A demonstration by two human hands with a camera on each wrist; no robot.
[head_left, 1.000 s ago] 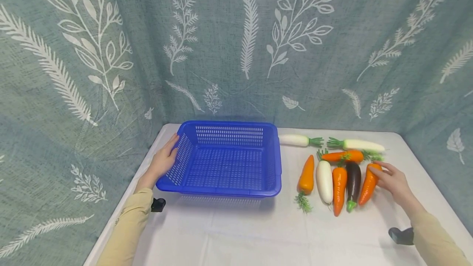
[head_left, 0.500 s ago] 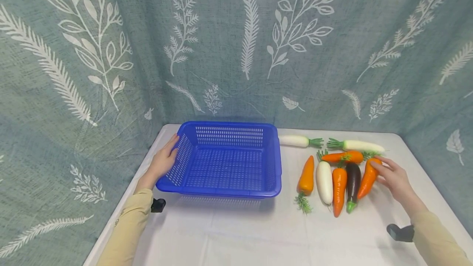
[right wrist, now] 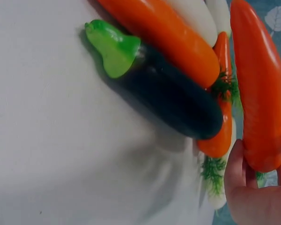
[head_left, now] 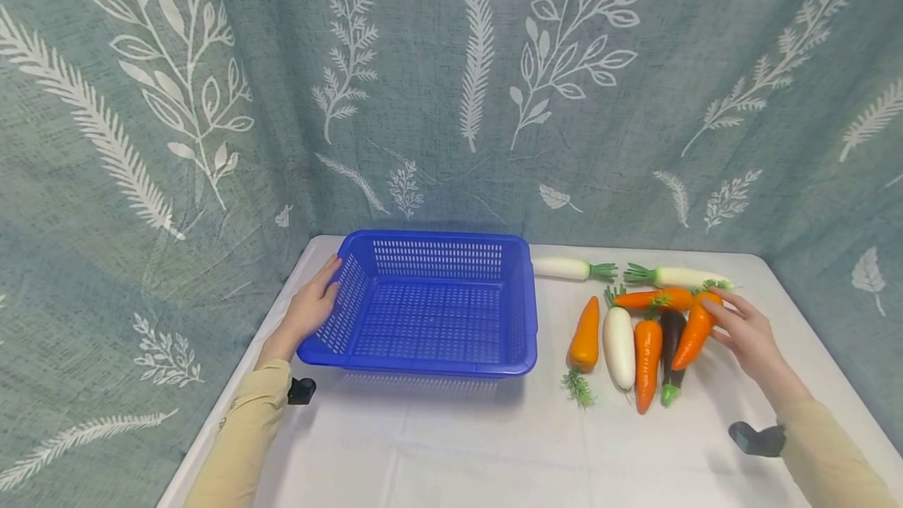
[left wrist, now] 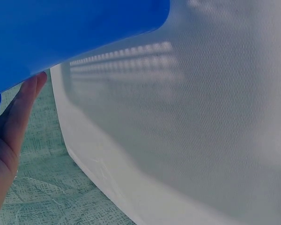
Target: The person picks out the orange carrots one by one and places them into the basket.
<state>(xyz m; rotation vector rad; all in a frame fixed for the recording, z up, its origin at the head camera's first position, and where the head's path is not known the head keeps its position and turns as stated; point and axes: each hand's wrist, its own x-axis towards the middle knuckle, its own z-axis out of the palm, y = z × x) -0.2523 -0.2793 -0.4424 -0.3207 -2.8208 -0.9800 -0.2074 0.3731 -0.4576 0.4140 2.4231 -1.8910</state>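
Note:
A blue plastic basket with slotted walls stands on the left half of the white table. My left hand lies along its left side, extended fingers touching the rim; the left wrist view shows these fingers against the basket's underside edge. On the right, my right hand pinches an orange carrot by its thick leafy end, thumb and fingers on either side. The carrot is raised, its tip pointing toward the front left over a dark eggplant. The right wrist view shows the eggplant lying below the held carrot.
Left of the eggplant lie a carrot, a white radish and another carrot. Behind them another carrot lies crosswise. Two long white radishes line the back edge, before a patterned curtain.
My right hand has lifted the carrot off the table and carried it slightly back and left, so it now overlaps the eggplant. The left hand and the basket stay in place.

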